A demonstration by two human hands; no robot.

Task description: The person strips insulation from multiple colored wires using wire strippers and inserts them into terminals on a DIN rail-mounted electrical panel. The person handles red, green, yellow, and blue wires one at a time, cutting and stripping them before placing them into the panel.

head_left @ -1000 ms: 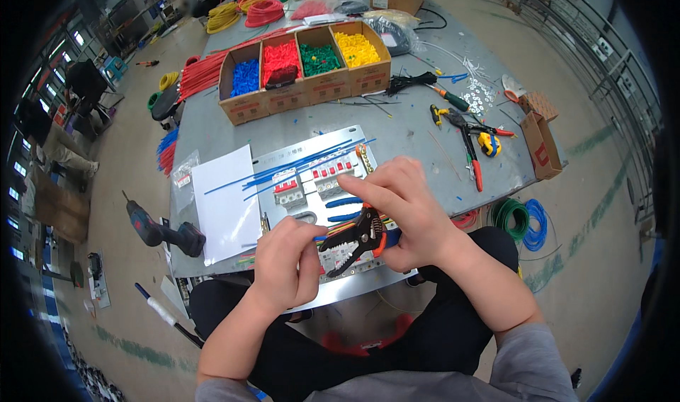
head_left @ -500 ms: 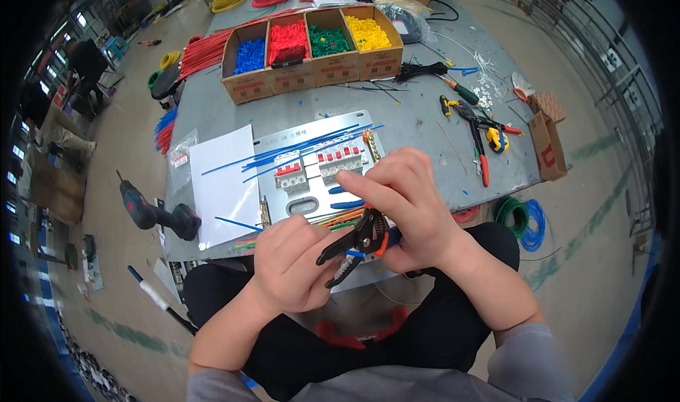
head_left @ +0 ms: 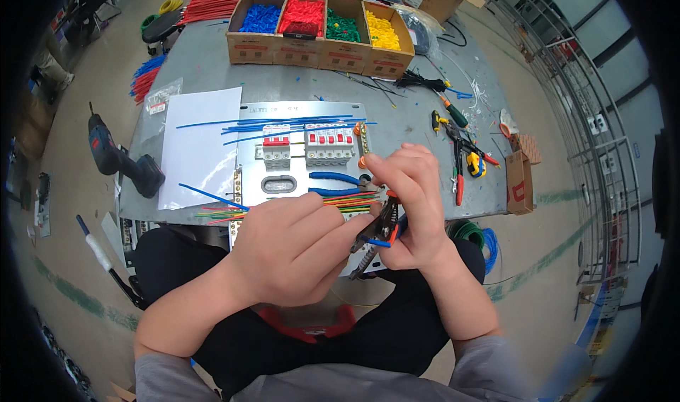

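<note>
My left hand (head_left: pixel 287 250) is closed around a blue wire (head_left: pixel 212 196), whose long end sticks out to the left. My right hand (head_left: pixel 421 211) grips black and orange wire strippers (head_left: pixel 381 226). A short blue piece shows at the stripper jaws, close to my left fingertips. Beyond my hands lies a metal mounting plate (head_left: pixel 248 154) carrying a red-switched breaker (head_left: pixel 276 145) and a row of breakers (head_left: pixel 329 145). Blue-handled pliers (head_left: pixel 333 183) rest on the plate. Loose blue wires (head_left: pixel 283 125) lie across the breakers, and a multicoloured wire bundle (head_left: pixel 354 202) runs behind my hands.
A divided cardboard box (head_left: pixel 319 51) of blue, red, green and yellow connectors stands at the back. A cordless drill (head_left: pixel 117 154) is at the left beside white paper (head_left: pixel 198 147). Red-handled cutters (head_left: pixel 460 161) and a yellow tape measure (head_left: pixel 475 165) lie right.
The view has shifted, so the bench appears differently placed. My left hand has come closer to the stripper jaws, and the strippers have turned more upright in my right hand.
</note>
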